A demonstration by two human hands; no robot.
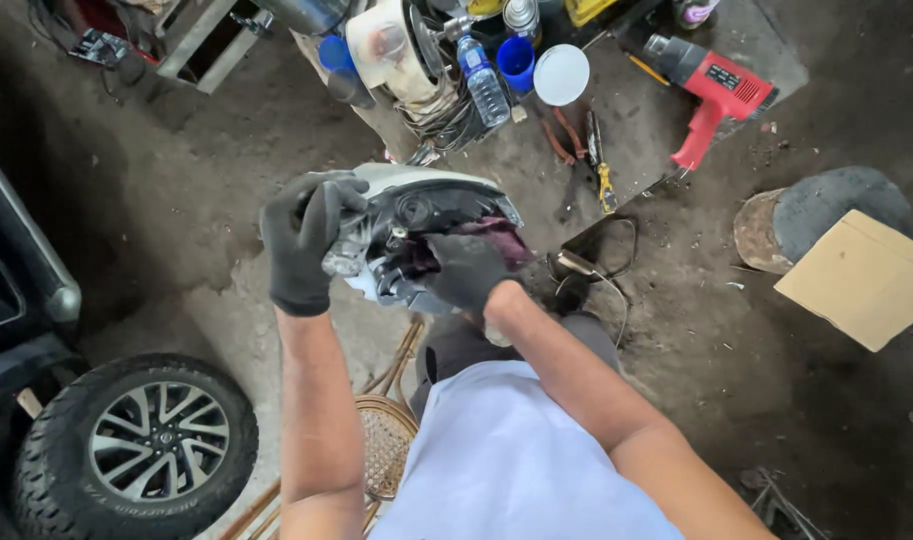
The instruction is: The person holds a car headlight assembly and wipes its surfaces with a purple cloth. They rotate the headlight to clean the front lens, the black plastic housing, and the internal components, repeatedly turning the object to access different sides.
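Two black-gloved hands: left hand (302, 243) grips curved glossy headlamp (417, 215), right hand (467, 270) presses maroon cloth (497, 235) inside.

Soft daylight, sharp focus, darker left edge.

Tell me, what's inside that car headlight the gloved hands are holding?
Inside the headlight sits a dark red cloth, pressed by the right hand. The left hand grips its side. Deeper parts are covered.
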